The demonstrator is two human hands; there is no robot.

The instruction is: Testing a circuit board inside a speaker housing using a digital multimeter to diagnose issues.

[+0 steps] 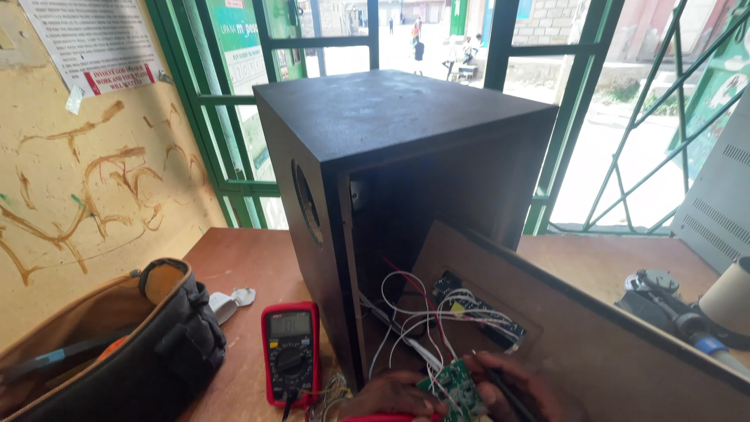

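A black speaker cabinet (391,141) stands open at its back on a wooden table (242,258). Its brown back panel (594,344) leans out, with white and red wires (414,312) running to it. At the bottom edge my left hand (387,395) holds a small green circuit board (451,389) and a red-handled tool partly out of view. Beside it my right hand (519,387) grips a thin black probe (500,387) that touches the board.
A red multimeter (291,352) lies left of the cabinet. An open tool bag (133,344) sits at the left front. A grey tool and a white roll (730,297) lie at the right. Green window bars (234,101) stand behind.
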